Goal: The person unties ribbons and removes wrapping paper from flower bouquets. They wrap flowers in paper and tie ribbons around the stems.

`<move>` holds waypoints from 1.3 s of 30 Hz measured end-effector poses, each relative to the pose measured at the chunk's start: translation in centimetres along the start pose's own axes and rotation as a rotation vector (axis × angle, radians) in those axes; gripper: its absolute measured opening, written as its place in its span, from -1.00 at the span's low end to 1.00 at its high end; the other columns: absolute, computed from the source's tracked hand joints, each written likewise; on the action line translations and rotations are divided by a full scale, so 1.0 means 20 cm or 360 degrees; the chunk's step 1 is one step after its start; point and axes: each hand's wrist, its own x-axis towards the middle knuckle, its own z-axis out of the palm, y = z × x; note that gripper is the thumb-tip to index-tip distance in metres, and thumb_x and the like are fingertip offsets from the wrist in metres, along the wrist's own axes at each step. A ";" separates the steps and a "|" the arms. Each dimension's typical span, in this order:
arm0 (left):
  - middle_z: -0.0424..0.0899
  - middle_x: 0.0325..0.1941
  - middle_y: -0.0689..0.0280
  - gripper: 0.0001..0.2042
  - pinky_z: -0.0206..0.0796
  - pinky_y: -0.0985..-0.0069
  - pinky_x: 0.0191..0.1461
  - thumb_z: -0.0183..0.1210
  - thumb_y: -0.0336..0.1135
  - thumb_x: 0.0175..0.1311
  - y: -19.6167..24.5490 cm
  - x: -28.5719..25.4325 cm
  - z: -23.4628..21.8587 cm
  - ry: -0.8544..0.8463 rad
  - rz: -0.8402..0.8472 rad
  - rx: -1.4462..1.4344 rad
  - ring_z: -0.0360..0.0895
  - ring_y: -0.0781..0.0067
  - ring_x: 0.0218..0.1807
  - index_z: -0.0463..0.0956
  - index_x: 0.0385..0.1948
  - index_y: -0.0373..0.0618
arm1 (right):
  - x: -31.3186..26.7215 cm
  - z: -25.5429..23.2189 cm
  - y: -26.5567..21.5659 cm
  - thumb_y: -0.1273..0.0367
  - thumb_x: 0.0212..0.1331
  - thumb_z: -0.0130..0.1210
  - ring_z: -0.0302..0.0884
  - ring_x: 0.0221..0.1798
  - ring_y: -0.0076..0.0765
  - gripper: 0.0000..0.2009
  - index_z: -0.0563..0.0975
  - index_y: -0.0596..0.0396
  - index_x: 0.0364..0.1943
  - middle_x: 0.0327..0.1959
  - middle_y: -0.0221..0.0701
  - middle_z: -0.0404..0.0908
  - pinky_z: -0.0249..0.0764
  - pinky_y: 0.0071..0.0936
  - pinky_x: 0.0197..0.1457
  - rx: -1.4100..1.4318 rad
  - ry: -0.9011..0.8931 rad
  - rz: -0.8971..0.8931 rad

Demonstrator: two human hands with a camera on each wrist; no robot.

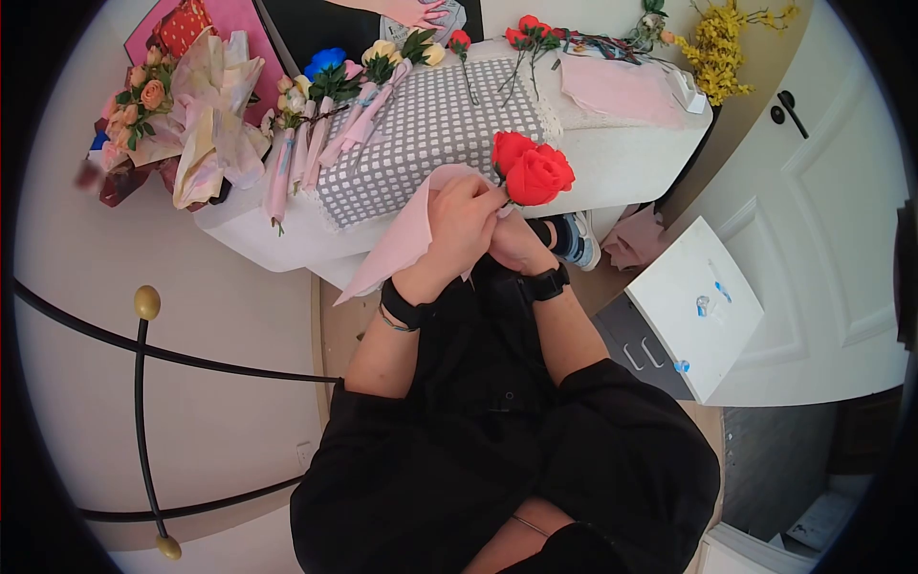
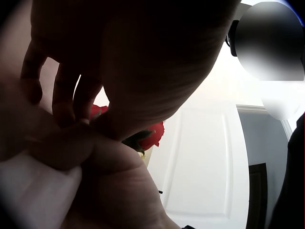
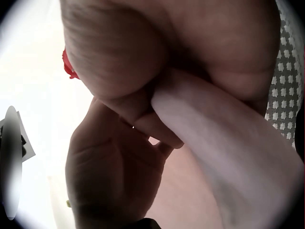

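At least two red roses (image 1: pixel 538 174) sit between one and two o'clock from the joined hands in the head view, their heads clear of the pink paper (image 1: pixel 387 251), whose tapering tail runs off toward eight o'clock. The left hand (image 1: pixel 459 225) has its fingers bent, seemingly pinching the paper below the blooms, though its knuckles hide much of that grip. The right hand (image 1: pixel 519 247), at four o'clock and touching it, curls closely round the rolled paper, as the right wrist view shows. The bundle should be light. The petals look artificial, probably soft and springy, so squeezing them could spoil their shape; the stems, mostly hidden, are presumably stiff. The paper appears thin and smooth, apt to crease or slide loose at its overlap. The best hold is likely round the stems just under the heads, snug without crushing, with the other fingers pressing the overlap. On the checked cloth (image 1: pixel 411 143) at eleven o'clock, and toward ten, lie pink-wrapped flowers (image 1: pixel 361 120).
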 end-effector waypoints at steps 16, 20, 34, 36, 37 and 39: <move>0.53 -0.35 0.25 -0.85 0.36 0.52 -0.24 0.14 -0.48 0.16 0.11 -0.14 -0.10 -0.0066 -0.0699 -0.0346 0.50 0.43 -0.36 0.50 -0.23 -0.22 | 0.00 0.00 -0.06 0.21 0.36 -0.06 0.55 -0.04 -0.43 -0.64 0.37 0.10 0.13 -0.06 -0.38 0.55 0.51 -0.45 -0.03 0.0379 -0.0126 0.0095; 0.61 -0.28 0.16 -0.77 0.38 0.38 -0.12 0.17 -0.41 0.16 0.10 -0.20 -0.04 0.0150 -0.0304 -0.0005 0.58 0.21 -0.22 0.52 -0.14 -0.21 | 0.01 0.04 -0.08 0.22 0.37 -0.07 0.57 -0.05 -0.41 -0.66 0.38 0.10 0.11 -0.05 -0.38 0.55 0.51 -0.45 -0.02 0.0499 0.0112 -0.0070; 0.63 -0.20 0.06 -0.75 0.36 0.21 -0.05 0.21 -0.41 0.12 -0.06 -0.30 -0.01 0.0196 -0.0393 -0.0044 0.56 -0.03 -0.15 0.55 -0.15 -0.24 | 0.00 0.04 -0.12 0.24 0.37 -0.07 0.52 0.04 -0.41 -0.65 0.37 0.11 0.13 0.02 -0.38 0.54 0.48 -0.42 0.06 0.0570 0.0233 -0.0130; 0.66 -0.28 0.13 -0.78 0.39 0.38 -0.21 0.23 -0.38 0.16 -0.06 -0.30 0.00 0.0266 -0.0253 0.0100 0.60 0.18 -0.29 0.58 -0.19 -0.27 | 0.01 0.04 -0.11 0.23 0.37 -0.06 0.53 0.01 -0.42 -0.66 0.38 0.12 0.11 -0.02 -0.40 0.55 0.48 -0.45 0.02 0.0479 0.0420 -0.0251; 0.66 -0.28 0.13 -0.78 0.39 0.38 -0.21 0.23 -0.38 0.16 -0.06 -0.30 -0.01 0.0270 -0.0254 0.0098 0.60 0.18 -0.29 0.58 -0.19 -0.27 | 0.01 0.04 -0.12 0.23 0.37 -0.06 0.53 0.01 -0.42 -0.66 0.38 0.12 0.11 -0.02 -0.40 0.55 0.48 -0.45 0.02 0.0474 0.0419 -0.0251; 0.65 -0.33 0.24 -0.76 0.35 0.51 -0.34 0.24 -0.37 0.17 -0.03 -0.30 -0.04 0.0015 -0.0619 -0.0502 0.54 0.41 -0.40 0.56 -0.16 -0.26 | 0.00 0.05 -0.13 0.23 0.36 -0.04 0.54 -0.03 -0.44 -0.66 0.39 0.14 0.09 -0.07 -0.41 0.56 0.49 -0.47 -0.02 0.0512 0.0512 -0.0421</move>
